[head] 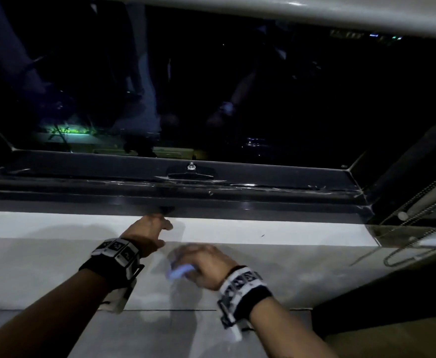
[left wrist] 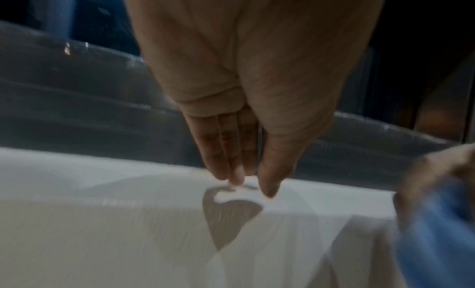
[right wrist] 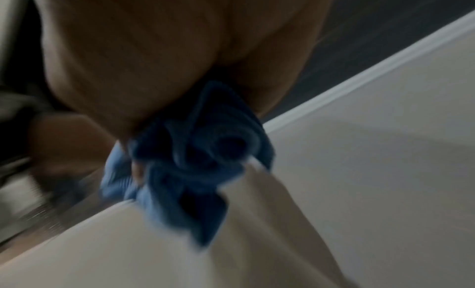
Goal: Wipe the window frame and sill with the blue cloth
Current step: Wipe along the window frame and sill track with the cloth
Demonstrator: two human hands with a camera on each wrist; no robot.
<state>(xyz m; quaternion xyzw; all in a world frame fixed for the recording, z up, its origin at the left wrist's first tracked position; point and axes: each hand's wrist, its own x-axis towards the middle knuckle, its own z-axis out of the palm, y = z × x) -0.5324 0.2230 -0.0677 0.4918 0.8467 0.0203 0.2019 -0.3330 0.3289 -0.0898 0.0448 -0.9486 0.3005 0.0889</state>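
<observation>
My right hand (head: 198, 264) grips the bunched blue cloth (right wrist: 190, 160) over the pale sill (head: 289, 275), blurred by motion; the cloth also shows at the edge of the left wrist view as a blue cloth (left wrist: 442, 231). My left hand (head: 152, 228) reaches forward with straight fingers (left wrist: 231, 160) whose tips touch the white back strip of the sill (left wrist: 102, 170), right below the dark window frame (head: 237, 197). The left hand holds nothing.
A handle (head: 191, 171) sits in the middle of the frame's lower rail below the dark pane (head: 237, 86). Beaded blind cords (head: 423, 202) hang at the right. A dark object (head: 379, 319) lies at the lower right.
</observation>
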